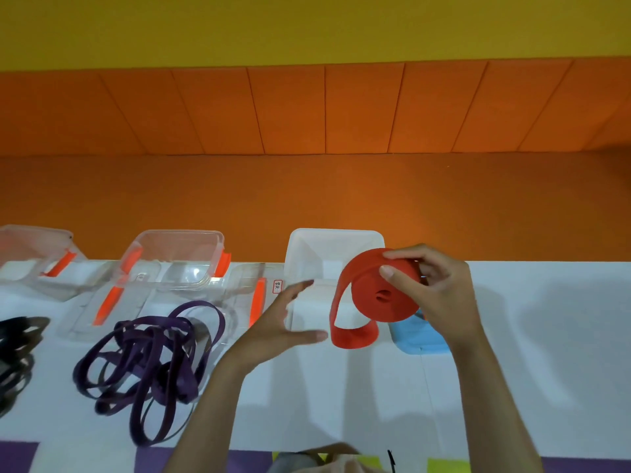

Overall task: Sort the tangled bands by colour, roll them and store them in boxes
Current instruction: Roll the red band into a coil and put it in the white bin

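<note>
My right hand [435,290] pinches a red band [375,295] that is rolled into a thick coil, held above the white table [529,353]. A loose loop of the same band hangs down from the coil toward the table. My left hand [278,322] hovers just left of that loop, fingers spread, holding nothing. A white box [300,254] stands right behind the coil. A tangle of purple bands [146,363] lies on the table to the left. Black bands [17,353] lie at the far left edge.
Two clear boxes [177,257] [34,247] with orange latches stand along the table's far edge, clear lids [112,308] lying in front. A light blue lid [418,337] lies under my right hand. Beyond the table are an orange floor and a padded orange wall.
</note>
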`<action>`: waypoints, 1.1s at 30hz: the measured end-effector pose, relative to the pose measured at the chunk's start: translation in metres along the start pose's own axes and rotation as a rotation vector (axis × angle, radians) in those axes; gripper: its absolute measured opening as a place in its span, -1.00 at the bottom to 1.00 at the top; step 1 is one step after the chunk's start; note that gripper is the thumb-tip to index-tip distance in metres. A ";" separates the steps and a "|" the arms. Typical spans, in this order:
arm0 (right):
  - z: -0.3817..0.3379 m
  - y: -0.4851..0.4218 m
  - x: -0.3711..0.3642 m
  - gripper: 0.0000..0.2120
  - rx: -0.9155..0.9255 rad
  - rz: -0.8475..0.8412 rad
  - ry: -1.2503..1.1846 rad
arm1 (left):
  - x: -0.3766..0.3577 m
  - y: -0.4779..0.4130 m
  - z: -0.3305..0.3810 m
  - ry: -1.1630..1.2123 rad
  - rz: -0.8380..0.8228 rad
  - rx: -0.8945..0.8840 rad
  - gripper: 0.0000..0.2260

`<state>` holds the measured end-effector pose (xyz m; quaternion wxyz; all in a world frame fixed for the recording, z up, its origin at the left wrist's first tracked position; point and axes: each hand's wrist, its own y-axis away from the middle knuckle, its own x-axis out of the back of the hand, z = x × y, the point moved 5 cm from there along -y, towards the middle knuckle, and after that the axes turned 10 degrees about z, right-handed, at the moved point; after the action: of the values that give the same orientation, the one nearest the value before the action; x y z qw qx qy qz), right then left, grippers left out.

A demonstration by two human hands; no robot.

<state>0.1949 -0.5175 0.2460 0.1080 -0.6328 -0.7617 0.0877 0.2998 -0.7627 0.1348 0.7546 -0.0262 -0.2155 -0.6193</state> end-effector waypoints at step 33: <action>0.008 0.014 -0.033 -0.53 -0.103 -0.067 -0.104 | 0.007 0.024 0.088 0.586 0.369 -0.338 -0.76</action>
<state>0.2122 -0.5472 0.2329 0.0384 -0.6062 -0.7906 0.0773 0.2980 -0.7368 0.2231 0.8679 -0.0104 0.1231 -0.4811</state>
